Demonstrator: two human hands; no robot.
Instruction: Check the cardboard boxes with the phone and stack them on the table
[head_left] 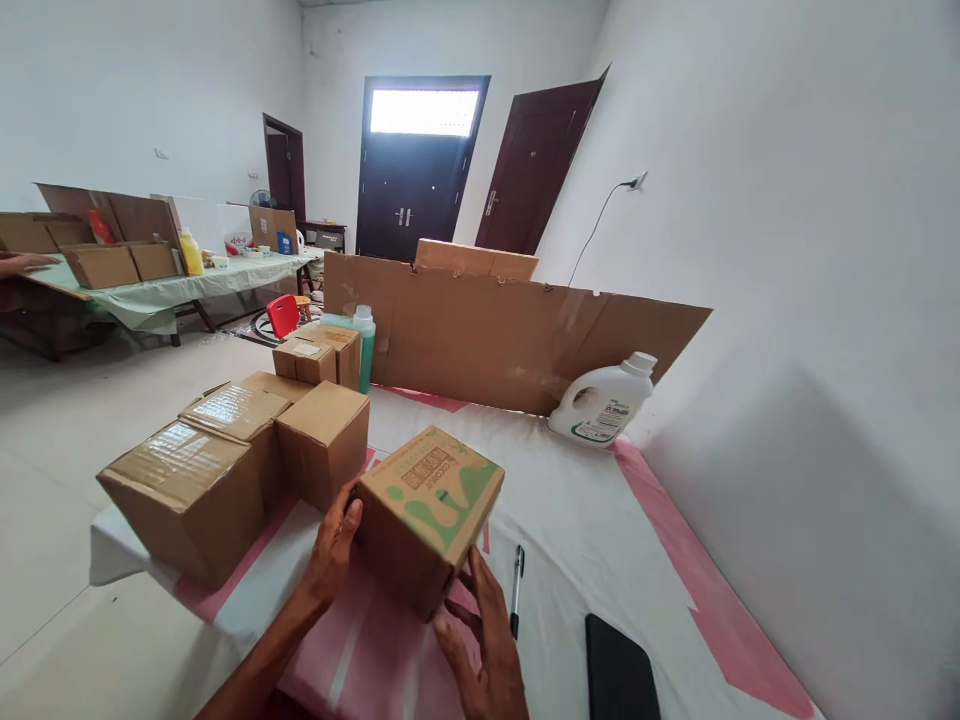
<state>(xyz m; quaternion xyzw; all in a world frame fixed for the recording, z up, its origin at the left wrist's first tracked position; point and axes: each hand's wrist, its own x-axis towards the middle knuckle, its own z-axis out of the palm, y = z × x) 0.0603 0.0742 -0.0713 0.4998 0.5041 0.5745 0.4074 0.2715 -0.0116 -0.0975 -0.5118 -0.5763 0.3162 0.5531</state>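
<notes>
A cardboard box (431, 490) with green print and the word "COCONUT" on its top stands slightly tilted over the near part of the table. My left hand (337, 540) grips its left side, thumb toward me. At the near right corner, the fingers of my right hand (480, 630) rest against the box, partly curled. Just right of that hand lies a pen (517, 590). Farther right, a black phone-like slab (621, 670) lies flat at the near edge of the view. Plain brown boxes (184, 490) stand grouped to the left of my left hand.
Behind the boxes is a bottle of green liquid (365, 350). A white handled jug (607, 400) stands at the back right, before an upright cardboard sheet (465, 335). The wall (810, 350) closes the right side. Another table (225, 275) with bottles and boxes stands far left, a person's arm beside it.
</notes>
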